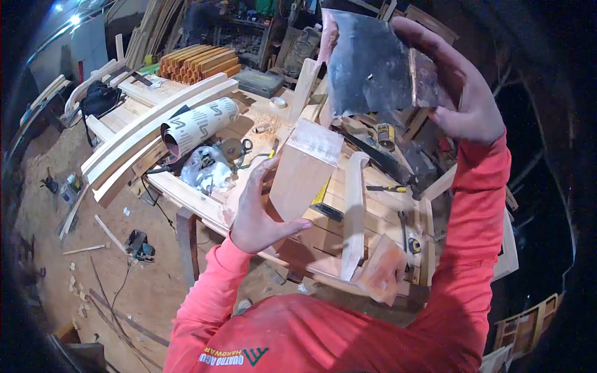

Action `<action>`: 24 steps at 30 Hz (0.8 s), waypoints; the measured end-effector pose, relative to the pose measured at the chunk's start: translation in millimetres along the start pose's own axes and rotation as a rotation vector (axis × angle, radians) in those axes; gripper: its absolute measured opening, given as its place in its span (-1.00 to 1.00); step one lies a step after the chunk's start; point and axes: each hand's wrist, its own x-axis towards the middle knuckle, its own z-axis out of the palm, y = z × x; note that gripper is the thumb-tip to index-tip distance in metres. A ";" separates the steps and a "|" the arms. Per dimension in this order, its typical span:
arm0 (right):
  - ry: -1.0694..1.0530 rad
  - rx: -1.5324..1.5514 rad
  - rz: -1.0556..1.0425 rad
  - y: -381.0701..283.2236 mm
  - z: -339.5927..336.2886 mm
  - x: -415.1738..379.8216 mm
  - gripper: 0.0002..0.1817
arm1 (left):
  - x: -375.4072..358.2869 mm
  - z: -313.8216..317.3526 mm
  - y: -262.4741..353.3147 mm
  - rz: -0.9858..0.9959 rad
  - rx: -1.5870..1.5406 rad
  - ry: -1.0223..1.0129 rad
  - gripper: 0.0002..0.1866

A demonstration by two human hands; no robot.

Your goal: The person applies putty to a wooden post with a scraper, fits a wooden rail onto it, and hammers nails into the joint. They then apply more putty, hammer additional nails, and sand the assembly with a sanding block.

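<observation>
A tapered wooden block with a whitish top face is in my left hand, the thumb on its lower front and the fingers around its left side. Up at the right, my right hand is closed round the edge of a dark flat sheet with a brown strip along its right side. The sheet is above and to the right of the block, apart from it. Below both lies the slatted wooden workbench. A pale curved wooden piece rests on it to the right of the block.
Left on the bench are a printed paper roll, a plastic bag and long curved boards. Stacked wood pieces sit at the back. A yellow-black tool and a can lie right. A power tool is on the ground.
</observation>
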 end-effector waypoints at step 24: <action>-0.254 -0.043 -0.067 59.0 13.5 84.4 -0.51 | -7.9 17.5 2.5 -0.084 0.083 0.055 0.09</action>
